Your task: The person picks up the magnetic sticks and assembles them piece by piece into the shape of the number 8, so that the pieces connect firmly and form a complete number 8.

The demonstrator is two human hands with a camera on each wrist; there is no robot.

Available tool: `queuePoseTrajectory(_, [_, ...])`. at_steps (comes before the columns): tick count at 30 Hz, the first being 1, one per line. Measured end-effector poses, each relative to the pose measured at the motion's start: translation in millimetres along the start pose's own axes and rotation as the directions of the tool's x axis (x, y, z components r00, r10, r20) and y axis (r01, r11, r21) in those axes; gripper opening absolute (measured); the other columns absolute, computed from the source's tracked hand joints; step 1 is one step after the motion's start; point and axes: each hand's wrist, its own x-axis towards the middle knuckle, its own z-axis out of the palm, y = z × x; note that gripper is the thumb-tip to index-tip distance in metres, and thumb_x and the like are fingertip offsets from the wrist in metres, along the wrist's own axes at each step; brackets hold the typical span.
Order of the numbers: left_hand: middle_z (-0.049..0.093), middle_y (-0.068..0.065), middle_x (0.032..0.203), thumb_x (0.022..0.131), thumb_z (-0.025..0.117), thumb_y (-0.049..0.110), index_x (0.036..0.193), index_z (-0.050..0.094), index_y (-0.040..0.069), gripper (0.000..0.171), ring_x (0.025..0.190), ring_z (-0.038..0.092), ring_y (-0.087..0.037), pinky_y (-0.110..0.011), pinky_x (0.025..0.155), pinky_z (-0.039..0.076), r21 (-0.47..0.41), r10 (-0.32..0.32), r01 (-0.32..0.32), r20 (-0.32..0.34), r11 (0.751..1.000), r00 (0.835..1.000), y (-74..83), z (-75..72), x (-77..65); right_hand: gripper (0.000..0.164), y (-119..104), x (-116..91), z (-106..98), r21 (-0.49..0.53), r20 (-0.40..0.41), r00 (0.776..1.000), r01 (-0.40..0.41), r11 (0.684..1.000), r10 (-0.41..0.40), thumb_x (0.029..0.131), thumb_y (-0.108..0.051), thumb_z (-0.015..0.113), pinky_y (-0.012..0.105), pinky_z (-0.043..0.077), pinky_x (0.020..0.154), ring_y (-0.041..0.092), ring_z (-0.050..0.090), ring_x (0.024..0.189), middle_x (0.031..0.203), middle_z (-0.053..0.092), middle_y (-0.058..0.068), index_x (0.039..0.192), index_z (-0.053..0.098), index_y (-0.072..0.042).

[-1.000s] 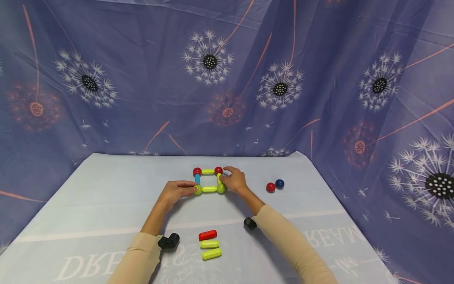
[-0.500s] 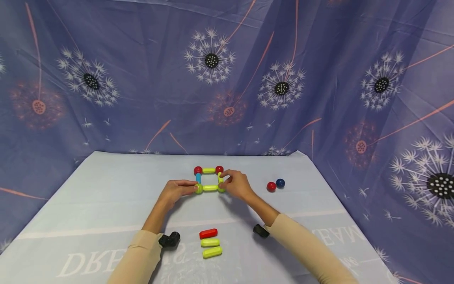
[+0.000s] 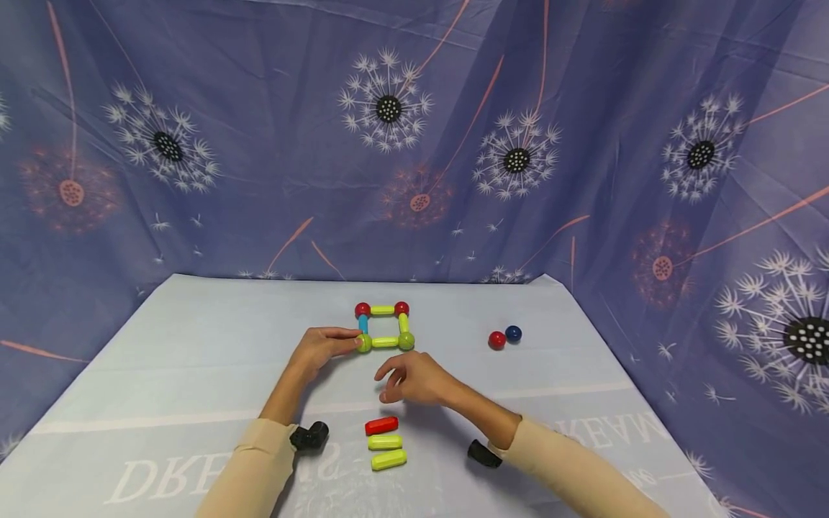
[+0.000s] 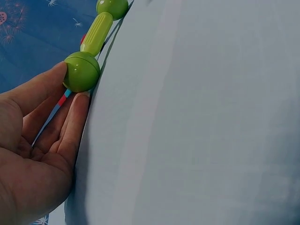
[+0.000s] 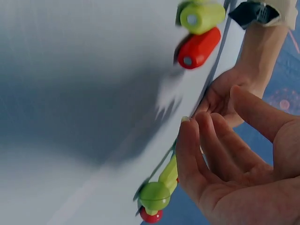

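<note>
A square of balls and rods lies flat on the table. Two red balls [image 3: 401,309] form its far corners, two green balls [image 3: 406,340] its near ones. Three yellow-green rods [image 3: 386,342] and one blue rod [image 3: 363,324] join them. My left hand [image 3: 319,350] pinches the near-left green ball [image 4: 82,72] between thumb and fingers. Over the table, between the square and the loose rods, my right hand [image 3: 417,378] hovers with loosely bent fingers and holds nothing. Below it lie a red rod [image 3: 381,425] and two yellow-green rods [image 3: 388,460].
To the right of the square, a loose red ball [image 3: 497,339] sits beside a dark blue ball [image 3: 514,333]. A pale printed cloth covers the table [image 3: 227,345]. Behind and to the right hangs a blue dandelion-patterned curtain [image 3: 272,144].
My right hand has let go at the square's right side and come back toward the loose rods. My left hand stays on the near-left green ball.
</note>
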Motion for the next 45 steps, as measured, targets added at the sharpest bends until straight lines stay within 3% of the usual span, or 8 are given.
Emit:
queuePoseTrajectory(15, [0.076, -0.005, 0.115, 0.084, 0.084, 0.019, 0.114, 0.078, 0.007, 0.033, 0.095, 0.071, -0.009, -0.029, 0.089, 0.056, -0.011, -0.01, 0.01, -0.007, 1.0, 1.0, 0.6, -0.9, -1.0, 0.022, -7, -16, 14, 0.028, 0.153, 0.988, 0.008, 1.0, -0.012, 0.083, -0.007, 0.082, 0.021, 0.05, 0.068, 0.003, 0.065, 0.077, 0.086, 0.074, -0.005, 0.103, 0.079, -0.012])
queuePoseTrajectory(29, [0.076, -0.006, 0.115, 0.084, 0.084, 0.018, 0.115, 0.078, 0.007, 0.033, 0.095, 0.072, -0.01, -0.03, 0.09, 0.057, -0.02, -0.017, 0.017, -0.008, 1.0, 1.0, 1.4, 0.2, -1.5, 0.021, -5, -19, 19, -0.048, 0.147, 0.989, 0.041, 0.998, -0.034, 0.082, -0.004, 0.081, 0.018, 0.048, 0.068, -0.001, 0.059, 0.075, 0.084, 0.074, -0.005, 0.1, 0.081, -0.014])
queuePoseTrajectory(34, [0.076, -0.006, 0.115, 0.084, 0.084, 0.02, 0.115, 0.078, 0.007, 0.034, 0.097, 0.071, -0.01, -0.031, 0.092, 0.055, -0.015, -0.017, 0.017, -0.006, 1.0, 1.0, 1.4, -0.3, -2.0, 0.021, -4, -18, 20, -0.051, 0.135, 0.99, 0.035, 0.998, -0.028, 0.082, -0.002, 0.081, 0.018, 0.047, 0.065, -0.001, 0.058, 0.073, 0.08, 0.071, -0.009, 0.099, 0.081, -0.013])
queuePoseTrajectory(45, [0.076, -0.006, 0.117, 0.084, 0.084, 0.022, 0.115, 0.078, 0.009, 0.034, 0.102, 0.07, -0.013, -0.035, 0.098, 0.053, 0.003, -0.017, 0.017, -0.008, 1.0, 1.0, -0.5, -1.4, -0.6, 0.02, -3, -16, 22, -0.038, 0.113, 0.993, 0.021, 0.999, -0.017, 0.08, -0.001, 0.081, 0.018, 0.045, 0.062, 0.0, 0.058, 0.07, 0.079, 0.074, -0.005, 0.096, 0.082, -0.013])
